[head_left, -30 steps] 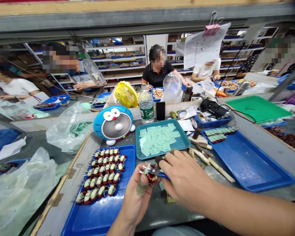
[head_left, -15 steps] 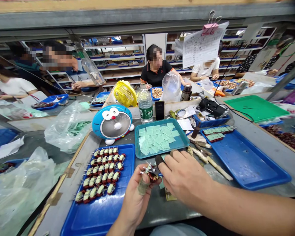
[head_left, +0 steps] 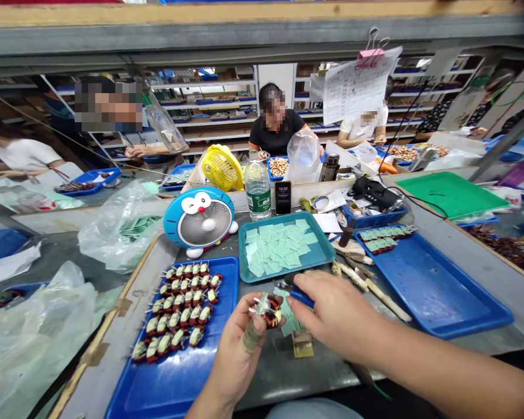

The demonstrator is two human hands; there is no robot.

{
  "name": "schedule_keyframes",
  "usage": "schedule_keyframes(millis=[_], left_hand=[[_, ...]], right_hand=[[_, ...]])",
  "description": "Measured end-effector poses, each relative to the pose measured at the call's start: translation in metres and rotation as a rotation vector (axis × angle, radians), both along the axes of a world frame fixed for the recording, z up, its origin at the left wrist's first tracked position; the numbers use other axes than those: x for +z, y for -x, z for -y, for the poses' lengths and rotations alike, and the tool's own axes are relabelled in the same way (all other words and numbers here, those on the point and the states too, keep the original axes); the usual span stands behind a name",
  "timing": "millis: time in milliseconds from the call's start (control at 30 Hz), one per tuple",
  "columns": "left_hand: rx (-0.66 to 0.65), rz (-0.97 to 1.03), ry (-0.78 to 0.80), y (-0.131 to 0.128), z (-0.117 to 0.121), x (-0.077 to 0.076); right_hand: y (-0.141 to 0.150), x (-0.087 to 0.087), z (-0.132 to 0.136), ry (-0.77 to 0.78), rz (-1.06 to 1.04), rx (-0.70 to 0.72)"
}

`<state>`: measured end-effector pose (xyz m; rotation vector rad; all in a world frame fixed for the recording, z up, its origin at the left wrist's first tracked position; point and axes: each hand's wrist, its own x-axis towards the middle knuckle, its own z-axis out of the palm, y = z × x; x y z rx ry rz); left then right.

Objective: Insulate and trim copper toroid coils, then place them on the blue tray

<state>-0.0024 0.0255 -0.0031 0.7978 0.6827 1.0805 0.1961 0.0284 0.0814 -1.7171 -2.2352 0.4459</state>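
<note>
My left hand (head_left: 240, 343) pinches a small copper-wound coil (head_left: 268, 311) with metal leads, thumb wrapped in tape. My right hand (head_left: 332, 317) is closed on a blue-handled tool (head_left: 300, 298) just right of the coil, its tip apart from it. A few pale green squares lie under the coil. To the left, a blue tray (head_left: 187, 378) holds several rows of similar coils (head_left: 181, 311). Behind the hands a teal tray (head_left: 321, 253) carries many pale green squares (head_left: 279, 244).
A second blue tray (head_left: 441, 291) on the right has a row of green-topped parts (head_left: 386, 237). Wooden sticks (head_left: 371, 285) lie between trays. A cartoon-face fan (head_left: 199, 220), yellow fan (head_left: 222, 167), water bottle (head_left: 257, 189), phone (head_left: 283, 196) stand behind. Plastic bags lie left. Other people work at the benches beyond.
My right hand has drawn a little to the right, off the coil, so the blue tool handle shows. My left hand has turned the coil slightly.
</note>
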Motion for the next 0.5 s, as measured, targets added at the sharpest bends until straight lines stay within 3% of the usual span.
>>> schedule_keyframes(millis=[167,500], left_hand=[[0.029,0.066,-0.003,-0.002,-0.002,0.001],[0.069,-0.024,-0.037,-0.011,0.0,0.003]], right_hand=[[0.004,-0.006,0.01,-0.062,0.12,0.048],[0.011,0.009,0.01,-0.201,0.244,0.075]])
